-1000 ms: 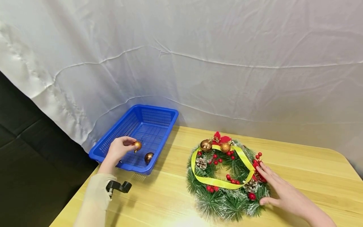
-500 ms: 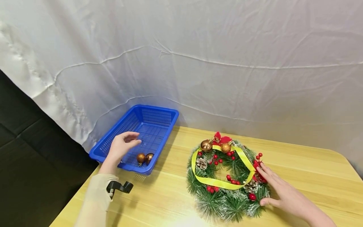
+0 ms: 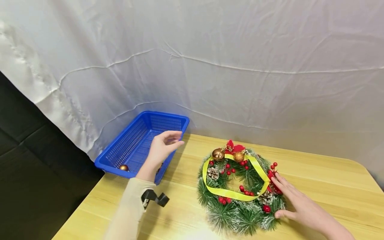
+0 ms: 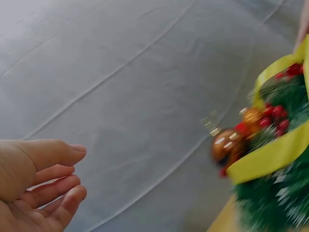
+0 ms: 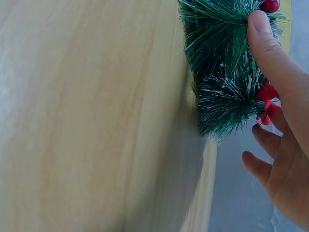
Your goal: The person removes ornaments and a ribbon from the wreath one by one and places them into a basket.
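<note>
Left grip [image 3: 162,146] empty beside blue basket [image 3: 126,150]

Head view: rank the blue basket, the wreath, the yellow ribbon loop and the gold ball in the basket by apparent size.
1. Wreath and basket: alike, and the basket sits farther off, so unranked.
2. Ribbon loop.
3. Gold ball.

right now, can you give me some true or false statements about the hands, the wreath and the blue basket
1. The left hand holds a bauble. False: its fingers are relaxed and hold nothing.
2. The right hand rests on the wreath edge. True.
3. The blue basket stands on the right side of the wooden table. False: it stands at the left end.
4. A yellow ribbon lies looped on the wreath. True.
5. Two gold baubles sit at the wreath's far side. True.
</note>
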Demonstrator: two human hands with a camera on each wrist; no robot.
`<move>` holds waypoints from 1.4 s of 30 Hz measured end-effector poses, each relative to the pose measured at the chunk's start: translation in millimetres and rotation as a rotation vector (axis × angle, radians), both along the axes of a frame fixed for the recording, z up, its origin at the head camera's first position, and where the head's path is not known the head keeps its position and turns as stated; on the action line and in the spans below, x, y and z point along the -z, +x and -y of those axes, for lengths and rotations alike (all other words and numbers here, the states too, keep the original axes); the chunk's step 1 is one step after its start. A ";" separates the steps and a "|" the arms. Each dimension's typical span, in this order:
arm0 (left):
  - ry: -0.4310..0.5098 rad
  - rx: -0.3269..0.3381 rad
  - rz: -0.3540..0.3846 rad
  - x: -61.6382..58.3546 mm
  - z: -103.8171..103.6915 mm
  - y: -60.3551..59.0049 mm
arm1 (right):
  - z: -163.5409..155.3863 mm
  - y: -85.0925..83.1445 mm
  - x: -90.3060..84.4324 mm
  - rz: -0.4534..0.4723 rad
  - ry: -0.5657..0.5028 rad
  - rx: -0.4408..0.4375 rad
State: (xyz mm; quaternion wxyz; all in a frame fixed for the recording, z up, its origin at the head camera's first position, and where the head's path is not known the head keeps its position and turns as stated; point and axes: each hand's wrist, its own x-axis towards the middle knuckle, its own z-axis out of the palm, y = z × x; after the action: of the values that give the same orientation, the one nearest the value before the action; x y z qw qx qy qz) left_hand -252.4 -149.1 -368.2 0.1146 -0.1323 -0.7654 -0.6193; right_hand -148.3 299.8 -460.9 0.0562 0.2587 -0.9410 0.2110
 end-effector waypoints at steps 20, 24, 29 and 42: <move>-0.189 0.113 -0.015 56.2 -104.5 -14.6 | 3.7 -1.8 0.9 0.002 0.003 0.003; -0.203 0.132 -0.007 59.5 -104.8 -16.8 | 4.2 -2.5 -1.2 0.022 -0.009 0.003; -0.197 0.152 -0.002 64.3 -107.3 -19.6 | 3.4 -2.5 -2.1 0.027 -0.010 0.006; -0.117 0.175 -0.067 44.6 -111.0 -14.1 | 0.8 0.4 0.0 0.011 -0.011 0.015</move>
State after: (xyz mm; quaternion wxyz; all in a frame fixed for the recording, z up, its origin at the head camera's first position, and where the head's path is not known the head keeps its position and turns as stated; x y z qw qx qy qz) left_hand -266.5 -38.2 -412.8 0.0774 -0.2259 -0.7814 -0.5766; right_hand -147.9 298.9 -460.9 0.0539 0.2503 -0.9420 0.2171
